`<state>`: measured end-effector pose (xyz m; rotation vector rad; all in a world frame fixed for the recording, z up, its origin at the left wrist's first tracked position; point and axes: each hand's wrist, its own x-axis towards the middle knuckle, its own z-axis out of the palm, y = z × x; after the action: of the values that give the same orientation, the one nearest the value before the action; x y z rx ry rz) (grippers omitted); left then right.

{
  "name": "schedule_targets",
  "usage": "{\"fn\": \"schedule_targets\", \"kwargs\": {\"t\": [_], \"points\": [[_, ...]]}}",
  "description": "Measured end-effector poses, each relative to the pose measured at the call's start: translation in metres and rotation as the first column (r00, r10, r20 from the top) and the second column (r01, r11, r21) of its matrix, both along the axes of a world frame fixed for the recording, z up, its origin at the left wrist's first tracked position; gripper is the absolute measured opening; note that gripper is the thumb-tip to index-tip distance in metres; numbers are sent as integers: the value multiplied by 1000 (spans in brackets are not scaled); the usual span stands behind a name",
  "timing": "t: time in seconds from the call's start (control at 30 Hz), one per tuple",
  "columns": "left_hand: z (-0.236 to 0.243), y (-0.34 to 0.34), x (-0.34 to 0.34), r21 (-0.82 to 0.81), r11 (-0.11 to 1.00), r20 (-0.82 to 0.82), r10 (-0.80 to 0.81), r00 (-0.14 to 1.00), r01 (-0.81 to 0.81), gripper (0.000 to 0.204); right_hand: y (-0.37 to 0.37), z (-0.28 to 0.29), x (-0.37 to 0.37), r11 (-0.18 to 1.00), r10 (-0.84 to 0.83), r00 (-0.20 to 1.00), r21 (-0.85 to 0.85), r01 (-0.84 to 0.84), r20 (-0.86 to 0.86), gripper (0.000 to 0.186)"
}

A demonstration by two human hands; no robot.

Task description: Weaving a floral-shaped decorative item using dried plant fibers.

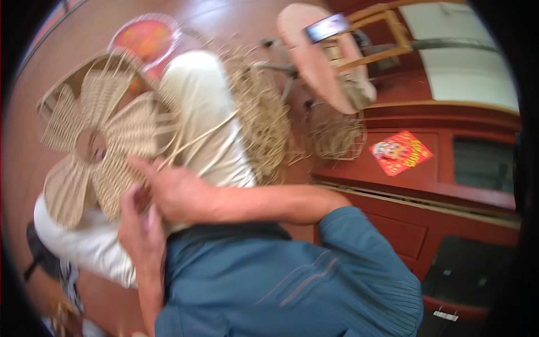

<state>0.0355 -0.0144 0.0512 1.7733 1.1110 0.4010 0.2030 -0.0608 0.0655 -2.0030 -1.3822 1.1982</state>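
Across my lap lies a large flower-shaped piece woven from tan cane or straw (132, 121), with several broad petals around a round central hole. My left hand (140, 227) is closed at the lower edge of the bottom right petal, its fingers and thumb pinching there. Over that same petal sits my right hand (177, 194), bent inward, index finger reaching along the weave and the other fingers curled. Loose pale strands (199, 139) rise from beside the right hand's fingers and cross my right thigh. Blur hides exactly what the fingertips grip.
A heap of loose tan strands (261, 123) lies right of my leg, near a wire basket (337, 137). Beyond are a pink oval seat (306, 53) with a phone (327, 28) and a red wooden cabinet (415, 126). A red-patterned basin (147, 40) stands at the far left.
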Motion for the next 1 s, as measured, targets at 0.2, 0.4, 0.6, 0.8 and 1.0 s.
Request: {"fn": "schedule_targets", "kwargs": {"t": [0.2, 0.4, 0.6, 0.8, 1.0], "points": [[23, 8, 18, 65, 993, -88, -91, 992, 97, 58, -35, -19, -8, 770, -349, 851, 396, 499, -393, 51], [21, 9, 15, 177, 976, -68, -113, 991, 124, 65, -50, 8, -8, 767, -345, 182, -165, 620, -921, 48], [15, 2, 13, 213, 974, -26, -70, 997, 74, 59, -50, 12, -8, 756, -449, 162, -277, 593, -878, 47], [4, 2, 18, 448, 893, 36, -65, 997, 42, 42, -56, 25, 17, 796, -356, 68, -264, 544, -932, 45], [2, -3, 27, 565, 802, -146, -137, 980, 197, 31, -86, 34, 79, 683, -475, 236, -186, 706, -848, 49]]}}
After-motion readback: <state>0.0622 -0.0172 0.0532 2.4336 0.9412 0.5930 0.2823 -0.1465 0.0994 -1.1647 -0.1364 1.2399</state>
